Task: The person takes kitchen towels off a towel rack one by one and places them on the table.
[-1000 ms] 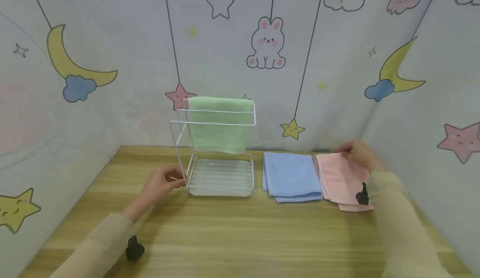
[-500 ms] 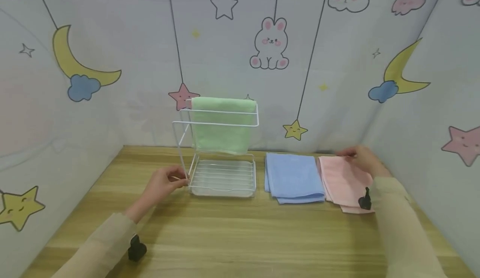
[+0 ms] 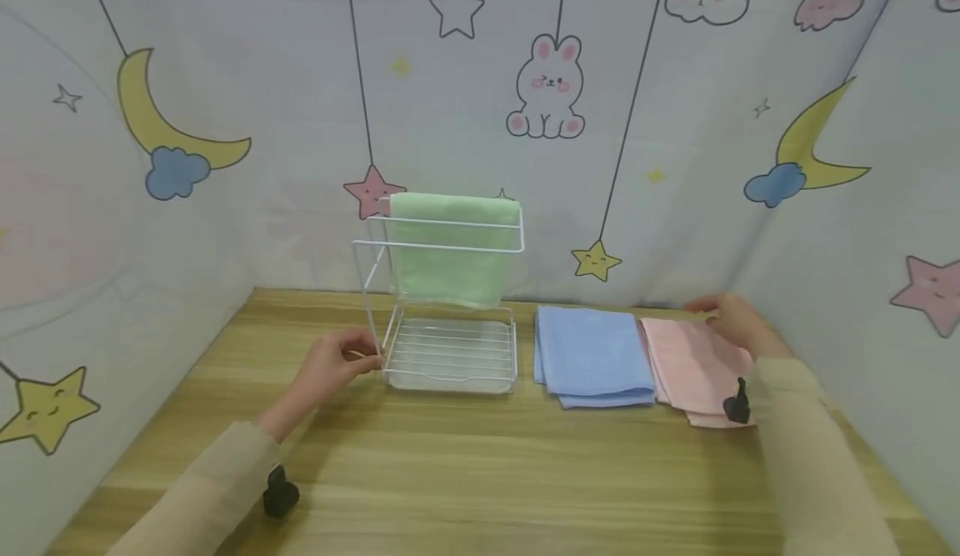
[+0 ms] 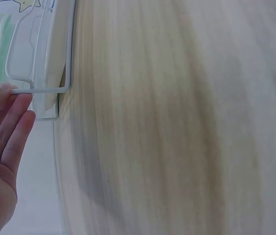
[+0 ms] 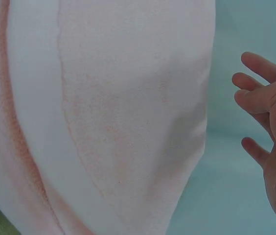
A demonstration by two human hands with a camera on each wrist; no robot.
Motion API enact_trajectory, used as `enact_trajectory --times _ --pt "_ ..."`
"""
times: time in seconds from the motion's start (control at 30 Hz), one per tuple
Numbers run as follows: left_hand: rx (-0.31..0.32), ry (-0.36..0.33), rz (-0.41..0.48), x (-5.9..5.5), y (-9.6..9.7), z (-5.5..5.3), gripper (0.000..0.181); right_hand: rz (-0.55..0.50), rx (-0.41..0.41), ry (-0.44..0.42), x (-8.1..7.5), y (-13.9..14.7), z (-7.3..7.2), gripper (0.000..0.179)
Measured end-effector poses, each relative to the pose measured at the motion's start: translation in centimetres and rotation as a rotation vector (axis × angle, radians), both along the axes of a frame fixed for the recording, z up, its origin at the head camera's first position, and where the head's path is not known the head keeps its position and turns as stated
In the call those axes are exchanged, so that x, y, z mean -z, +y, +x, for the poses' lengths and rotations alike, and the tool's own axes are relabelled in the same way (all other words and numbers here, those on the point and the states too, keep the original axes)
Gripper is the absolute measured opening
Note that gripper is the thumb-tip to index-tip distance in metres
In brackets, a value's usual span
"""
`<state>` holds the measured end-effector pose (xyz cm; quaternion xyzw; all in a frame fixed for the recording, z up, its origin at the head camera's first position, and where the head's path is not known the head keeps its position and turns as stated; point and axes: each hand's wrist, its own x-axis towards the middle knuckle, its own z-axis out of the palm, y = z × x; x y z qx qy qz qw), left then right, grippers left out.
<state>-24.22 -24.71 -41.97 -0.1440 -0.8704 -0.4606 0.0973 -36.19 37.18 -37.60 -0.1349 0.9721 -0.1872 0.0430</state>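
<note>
My left hand (image 3: 337, 364) pinches the lower left wire of a white wire rack (image 3: 437, 247) between thumb and fingers; the left wrist view shows the thumb on the white wire (image 4: 45, 90). Over the rack's back bar hangs a green towel (image 3: 457, 277). My right hand (image 3: 738, 323) is over the far right part of a folded pink towel (image 3: 693, 364). In the right wrist view the right hand (image 5: 272, 115) holds nothing, its fingers loosely spread and apart from the pink towel (image 5: 128, 112). Left of it lies a folded blue towel (image 3: 596, 356).
A clear ribbed tray (image 3: 453, 352) forms the rack's base. The wooden table (image 3: 480, 473) ends at a printed cloth wall (image 3: 675, 106) behind, with further cloth walls at both sides, the right one close to my right arm.
The whole head view has shifted slightly to the right. My right hand has drawn back a little from the pink towel, while my left hand stays on the rack.
</note>
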Motion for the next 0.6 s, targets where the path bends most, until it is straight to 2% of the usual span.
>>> enact_trajectory --times 0.17,0.27,0.47,0.6 --pt "-0.009 -0.012 -0.004 -0.1 0.0 0.1 0.013 -0.051 0.0 0.005 -1.0 -0.4 -0.3 0.041" --pt "-0.001 -0.012 0.001 -0.1 0.0 0.0 0.014 -0.05 -0.012 0.037 -2.2 -0.9 -0.5 0.042" --pt "0.011 -0.009 0.019 -0.2 0.0 0.0 0.015 -0.013 -0.096 0.172 -5.7 -3.7 -0.8 0.041" --pt "0.009 0.001 -0.002 -1.6 0.7 1.1 0.015 -0.003 -0.137 0.243 -8.6 -6.4 -1.2 0.043"
